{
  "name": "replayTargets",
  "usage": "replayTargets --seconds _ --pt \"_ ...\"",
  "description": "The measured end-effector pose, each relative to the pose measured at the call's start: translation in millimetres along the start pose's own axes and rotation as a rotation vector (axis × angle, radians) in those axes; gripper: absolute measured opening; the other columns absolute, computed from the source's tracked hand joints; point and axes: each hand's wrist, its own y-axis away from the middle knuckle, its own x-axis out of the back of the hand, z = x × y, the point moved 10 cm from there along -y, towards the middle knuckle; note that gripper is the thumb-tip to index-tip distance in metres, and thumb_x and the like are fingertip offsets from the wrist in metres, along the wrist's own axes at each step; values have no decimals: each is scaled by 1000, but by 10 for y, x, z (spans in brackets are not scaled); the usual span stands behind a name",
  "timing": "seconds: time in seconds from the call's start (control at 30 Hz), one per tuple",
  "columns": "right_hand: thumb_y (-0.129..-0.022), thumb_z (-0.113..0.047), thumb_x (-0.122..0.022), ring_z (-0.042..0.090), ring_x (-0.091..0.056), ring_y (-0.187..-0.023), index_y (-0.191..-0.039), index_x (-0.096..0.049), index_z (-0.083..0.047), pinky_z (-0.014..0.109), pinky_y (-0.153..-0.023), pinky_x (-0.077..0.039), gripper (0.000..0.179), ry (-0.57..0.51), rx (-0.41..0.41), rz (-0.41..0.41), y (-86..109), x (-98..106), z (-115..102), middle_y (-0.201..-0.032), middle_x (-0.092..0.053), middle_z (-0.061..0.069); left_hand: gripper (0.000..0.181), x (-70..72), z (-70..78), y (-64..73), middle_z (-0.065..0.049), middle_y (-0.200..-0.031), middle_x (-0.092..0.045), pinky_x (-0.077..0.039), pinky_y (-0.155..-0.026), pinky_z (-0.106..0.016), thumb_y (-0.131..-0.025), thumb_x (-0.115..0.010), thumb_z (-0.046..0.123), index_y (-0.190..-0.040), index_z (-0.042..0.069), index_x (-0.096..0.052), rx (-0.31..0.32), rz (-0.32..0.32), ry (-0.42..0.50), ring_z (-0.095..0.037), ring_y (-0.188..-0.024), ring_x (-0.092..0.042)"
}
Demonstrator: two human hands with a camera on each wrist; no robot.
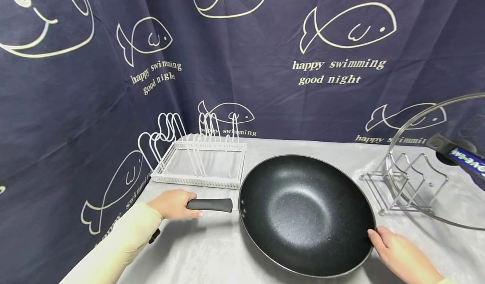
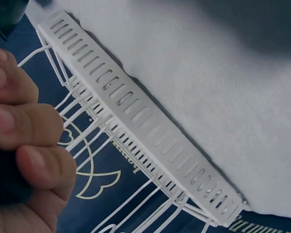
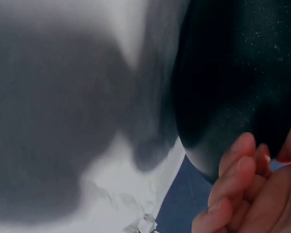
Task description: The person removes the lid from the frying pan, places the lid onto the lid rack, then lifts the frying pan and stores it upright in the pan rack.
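Note:
A black wok [image 1: 299, 216] is held between both hands over the grey tabletop, its dark inside facing up toward the head camera. My left hand [image 1: 176, 204] grips its black handle [image 1: 212, 205] at the left; in the left wrist view the fingers [image 2: 34, 124] curl round the dark grip. At the opposite side my right hand [image 1: 401, 250] holds the rim, with the thumb on top. The right wrist view shows its fingers [image 3: 235, 170] against the wok's dark underside [image 3: 233, 92].
Behind the handle stands a white wire dish rack [image 1: 197, 182]. A small metal rack [image 1: 401, 208] at the right bears an upright glass lid [image 1: 401, 132] with a dark knob. Navy fish-print curtains [image 1: 265, 90] hang behind and along the left. Grey tabletop [image 1: 197, 250] shows in front.

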Motion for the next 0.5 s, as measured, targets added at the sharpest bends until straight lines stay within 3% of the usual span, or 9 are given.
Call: replayTargets --seconds 0.1,0.2,0.3,0.5 --pt "-98 -9 -42 35 -60 -71 -81 -55 -3 54 -67 -44 22 -34 22 58 -19 11 -19 -75 -59 14 37 -10 -3 18 13 -57 -38 -37 -52 -25 -78 -70 47 -68 21 -47 3 11 19 -4 -53 -38" --pt "-97 -4 -41 28 -54 -63 -75 -50 -5 52 -63 -43 24 -56 37 111 -36 30 -31 -66 -49 8 36 -7 7 34 13 -56 -37 -36 -51 -24 -77 -71 46 -67 20 -48 9 23 44 -4 -52 -38" --pt "-97 -3 -40 25 -49 -61 -72 -46 -7 52 -61 -41 26 -63 29 110 -70 25 -21 -63 -40 5 36 -2 22 51 13 -55 -38 -35 -51 -24 -76 -72 46 -68 20 -49 21 30 53 -4 -52 -38" --pt "-96 -3 -41 45 -59 -75 -75 -51 -4 59 -70 -41 23 -59 21 101 -142 19 9 -72 -56 17 35 -22 30 84 13 -55 -39 -36 -51 -25 -77 -72 45 -67 20 -49 50 32 52 -5 -52 -39"
